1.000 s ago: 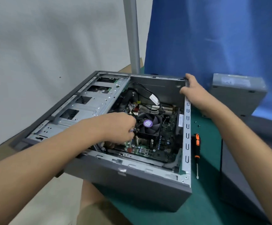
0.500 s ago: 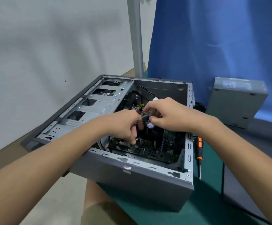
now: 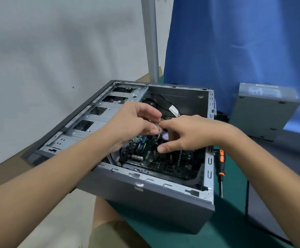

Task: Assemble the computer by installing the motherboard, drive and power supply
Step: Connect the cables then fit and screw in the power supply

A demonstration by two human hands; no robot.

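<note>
A grey computer case (image 3: 145, 199) lies open on its side on the green mat. The motherboard (image 3: 165, 161) sits inside, its cooler fan (image 3: 165, 136) with a purple hub mostly hidden by my hands. My left hand (image 3: 136, 120) hovers above the board and pinches a thin bundle of coloured wires (image 3: 157, 130). My right hand (image 3: 186, 133) meets it from the right, its index finger touching the same wires and its thumb stretched low over the fan. The grey power supply (image 3: 264, 111) stands outside the case at the back right.
An orange and black screwdriver (image 3: 221, 169) lies on the green mat (image 3: 235, 221) right of the case. A black cable (image 3: 247, 199) runs down beside it. A grey pole (image 3: 152, 40) and a blue curtain (image 3: 235, 42) stand behind. The drive cage (image 3: 99, 111) fills the case's left half.
My right hand left the case's far right rim and came in over the fan. My left hand rose from the board, lifting the wires. The camera view shifted slightly.
</note>
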